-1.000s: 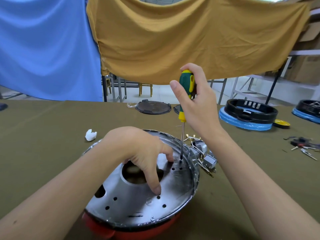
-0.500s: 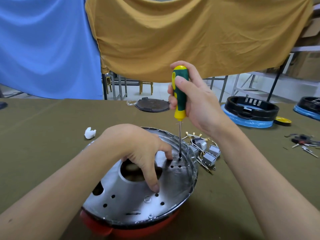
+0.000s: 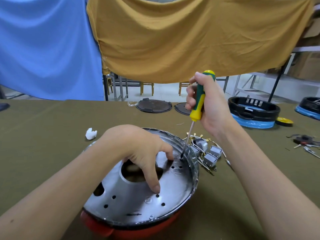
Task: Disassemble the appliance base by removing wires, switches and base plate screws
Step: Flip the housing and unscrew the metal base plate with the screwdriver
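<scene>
On the olive-covered table (image 3: 43, 144) sat the appliance base (image 3: 138, 205), plate up. Left hand (image 3: 138, 153) pressed spread fingers on the base plate (image 3: 173, 184) to steady it — right hand (image 3: 209, 108) wrapped the screwdriver (image 3: 197, 104), tip seated at a rim screw (image 3: 181, 158) — removed switches (image 3: 209, 155) lay beside.

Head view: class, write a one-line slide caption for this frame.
Right hand drives a screwdriver into the metal base plate while the left hand steadies it.
</scene>
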`<state>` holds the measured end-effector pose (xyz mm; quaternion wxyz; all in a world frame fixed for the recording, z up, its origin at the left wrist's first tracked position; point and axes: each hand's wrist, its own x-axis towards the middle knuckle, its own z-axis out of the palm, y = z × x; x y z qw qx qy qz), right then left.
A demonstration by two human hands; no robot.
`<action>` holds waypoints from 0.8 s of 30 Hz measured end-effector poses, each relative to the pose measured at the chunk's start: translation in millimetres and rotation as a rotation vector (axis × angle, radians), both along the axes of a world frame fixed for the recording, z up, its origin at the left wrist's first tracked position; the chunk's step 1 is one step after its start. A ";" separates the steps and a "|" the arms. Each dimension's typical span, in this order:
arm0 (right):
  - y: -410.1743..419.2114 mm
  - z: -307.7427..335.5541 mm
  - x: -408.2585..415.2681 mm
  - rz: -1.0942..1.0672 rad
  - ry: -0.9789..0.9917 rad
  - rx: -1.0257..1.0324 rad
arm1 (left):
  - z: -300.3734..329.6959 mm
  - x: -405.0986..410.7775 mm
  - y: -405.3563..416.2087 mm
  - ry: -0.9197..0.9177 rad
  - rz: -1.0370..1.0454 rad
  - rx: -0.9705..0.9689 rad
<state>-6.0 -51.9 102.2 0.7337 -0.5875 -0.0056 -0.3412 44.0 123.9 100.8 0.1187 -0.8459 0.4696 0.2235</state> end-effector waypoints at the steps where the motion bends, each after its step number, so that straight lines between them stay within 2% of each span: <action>1: -1.0 -0.6 -0.1 -0.097 0.039 -0.024 | 0.1 -0.1 0.0 0.003 0.002 -0.001; 3: -1.2 -1.6 -0.1 -0.254 0.071 -0.040 | 0.4 -0.6 -0.3 0.003 0.001 0.000; 5: 2.2 -1.9 -0.5 -0.327 -0.025 -0.035 | 0.2 -1.2 -0.2 0.005 0.008 0.000; 8: 14.4 -5.6 -1.1 -0.273 -0.150 -0.056 | -0.2 -1.8 -0.1 0.008 0.005 0.000; 12: 31.1 -14.9 2.1 -0.240 -0.159 -0.165 | -1.5 -0.4 -0.3 0.009 0.002 -0.006; 14: 31.8 -13.3 1.4 -0.240 -0.219 -0.153 | -1.5 0.3 -1.4 0.012 0.000 -0.002; 18: 23.7 -9.3 -1.5 -0.351 -0.346 -0.124 | -2.7 3.3 -2.9 0.012 -0.007 -0.004; 24: 19.3 -9.6 -0.4 -0.415 -0.379 -0.149 | -4.5 6.9 -4.2 0.023 -0.011 -0.013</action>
